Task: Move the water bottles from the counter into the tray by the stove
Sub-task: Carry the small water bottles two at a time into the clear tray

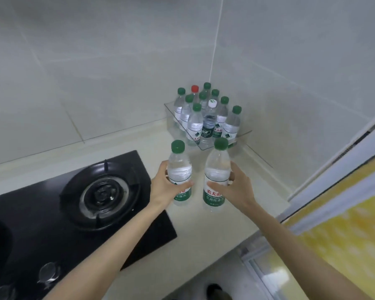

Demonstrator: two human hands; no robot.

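A green-capped water bottle (179, 167) stands upright in the grip of my left hand (164, 185). To its right, my right hand (238, 187) holds a second green-capped bottle (217, 169), also upright. Both bottles are just in front of the clear plastic tray (240, 135) in the counter's corner. Inside the tray stand several bottles (195, 124), mostly green-capped, one with a red cap (194, 88) and one with a white cap (212, 103). Whether the held bottles rest on the counter or hang above it cannot be told.
A black gas stove (100, 191) with its burner lies left of my hands. The cream counter (258, 191) meets grey tiled walls behind and to the right of the tray. A white frame with yellow glass (344, 224) stands at the right.
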